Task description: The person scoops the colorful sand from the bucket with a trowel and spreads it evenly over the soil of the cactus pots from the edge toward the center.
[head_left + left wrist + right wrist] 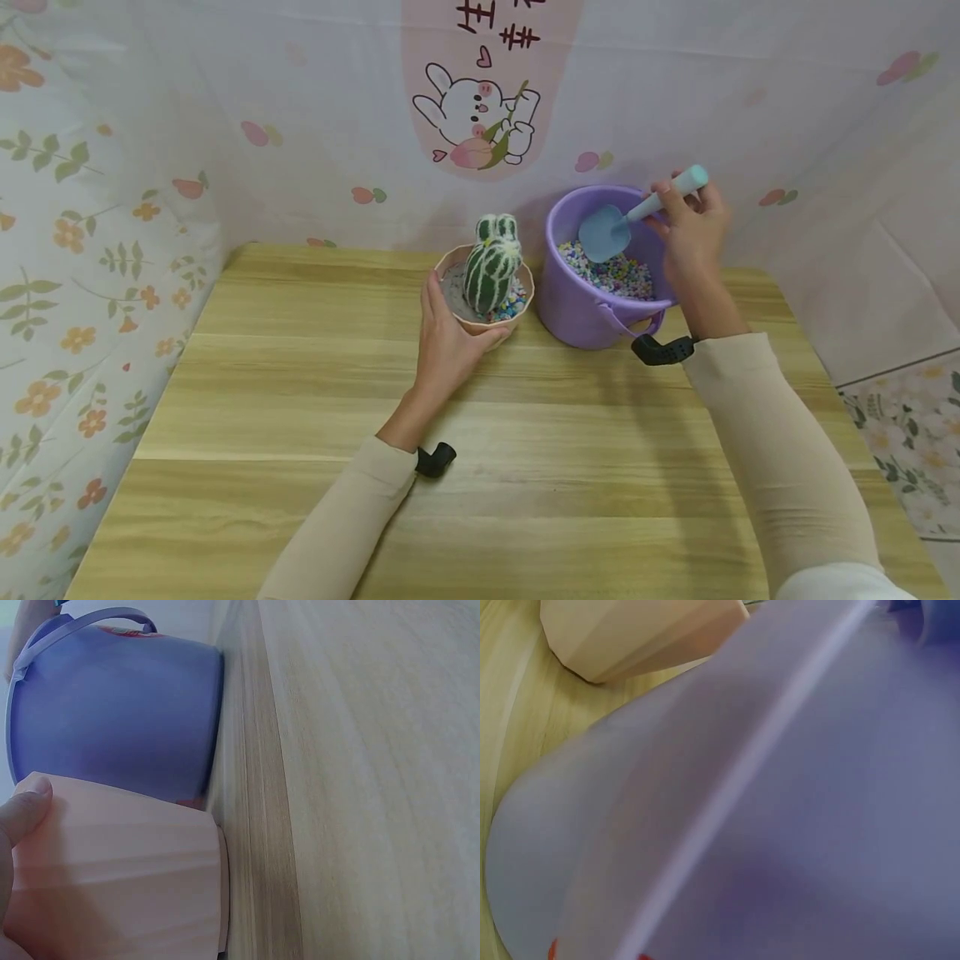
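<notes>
A crocheted-looking green and white cactus (491, 275) stands in a pale peach flowerpot (120, 877). Grey filling shows on its left side, and coloured pebbles (512, 305) lie on its right. My left hand (448, 337) grips the pot from the left and front, thumb along the near rim. To the right is a purple bucket (573, 304), partly filled with small multicoloured pebbles (618, 277). My right hand (696, 237) holds a small shovel by its pale handle, over the bucket's right rim. The shovel's blue blade (604, 235) is inside the bucket mouth, above the pebbles.
Pot and bucket stand side by side on a wood-grain table (315, 400), near its back edge. A printed white cloth (315, 108) hangs right behind them. The bucket's handle (617, 321) hangs down at the front, close to the right wrist's black camera (663, 349).
</notes>
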{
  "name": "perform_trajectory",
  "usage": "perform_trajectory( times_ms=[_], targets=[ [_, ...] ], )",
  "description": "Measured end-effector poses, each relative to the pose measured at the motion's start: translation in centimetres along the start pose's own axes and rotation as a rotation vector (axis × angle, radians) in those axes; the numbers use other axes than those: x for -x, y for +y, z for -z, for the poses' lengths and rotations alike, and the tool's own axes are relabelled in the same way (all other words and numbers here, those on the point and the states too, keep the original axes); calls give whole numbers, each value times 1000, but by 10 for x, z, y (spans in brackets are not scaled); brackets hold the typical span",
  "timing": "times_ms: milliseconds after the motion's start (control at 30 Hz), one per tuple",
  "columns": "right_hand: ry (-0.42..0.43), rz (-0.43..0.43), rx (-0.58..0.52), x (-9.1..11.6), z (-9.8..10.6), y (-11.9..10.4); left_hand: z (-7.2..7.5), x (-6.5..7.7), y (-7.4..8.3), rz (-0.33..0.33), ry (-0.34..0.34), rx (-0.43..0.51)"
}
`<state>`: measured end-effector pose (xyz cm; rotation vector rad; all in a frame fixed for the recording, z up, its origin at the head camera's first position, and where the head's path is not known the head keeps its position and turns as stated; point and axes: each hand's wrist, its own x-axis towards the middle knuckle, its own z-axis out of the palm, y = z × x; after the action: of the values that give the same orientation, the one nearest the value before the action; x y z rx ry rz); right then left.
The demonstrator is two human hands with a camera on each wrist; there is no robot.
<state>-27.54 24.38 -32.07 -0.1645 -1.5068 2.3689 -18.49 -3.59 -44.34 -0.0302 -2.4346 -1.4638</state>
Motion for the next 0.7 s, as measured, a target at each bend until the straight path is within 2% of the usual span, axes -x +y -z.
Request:
perform_trajectory(
  times_ms=[167, 367, 700],
  targets=[
    [-70, 4, 49, 1, 0, 3, -1, 0, 0, -2, 0, 0],
    [-202, 21, 225, 2, -2, 6, -1, 0, -1, -3, 3, 5],
    [-390, 52, 343, 2, -1, 10, -2, 0, -2, -5, 8, 9]
  ],
)
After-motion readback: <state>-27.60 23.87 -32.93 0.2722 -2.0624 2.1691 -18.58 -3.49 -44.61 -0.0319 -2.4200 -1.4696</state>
